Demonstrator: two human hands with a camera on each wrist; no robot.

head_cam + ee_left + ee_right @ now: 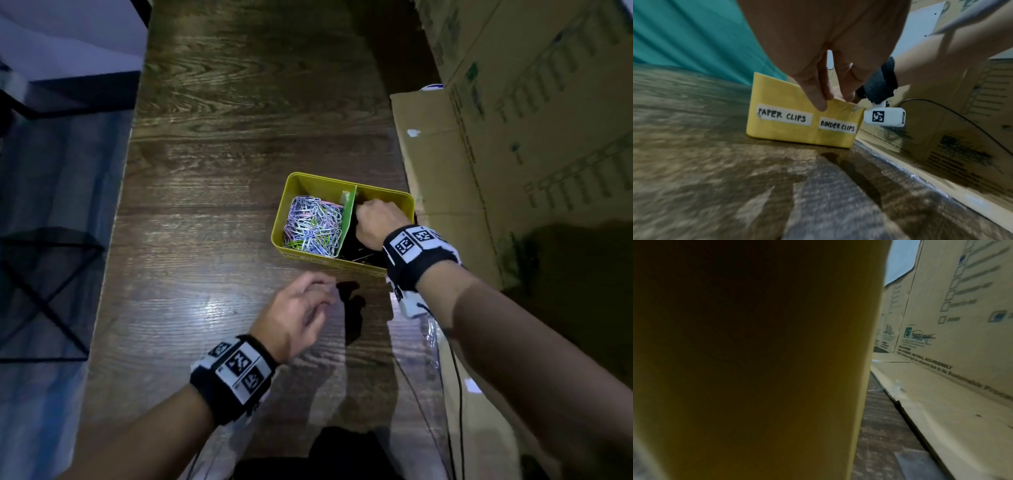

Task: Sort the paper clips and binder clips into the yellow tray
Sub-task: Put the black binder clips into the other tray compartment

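A yellow tray (385, 197) stands on the dark wooden table (222, 154), split by a green divider (348, 219). Its left compartment holds a heap of coloured paper clips (313, 226); the right one is dark with black binder clips (356, 255). Labels on its front wall (777, 129) read "PAPER CLIPS" and "BINDER CLIPS". My right hand (375, 219) reaches down into the binder-clip side with its fingers curled and hidden. My left hand (323, 293) hovers just before the tray, its fingers (816, 95) relaxed and holding nothing. The right wrist view is mostly filled by the tray wall (756, 353).
Printed cardboard boxes (513, 137) stand close along the right of the tray, with a flat cardboard flap (941, 410) lying beside it. A black cable (459, 377) runs by my right forearm. The table's left edge (113, 240) drops off beside a black frame (41, 291).
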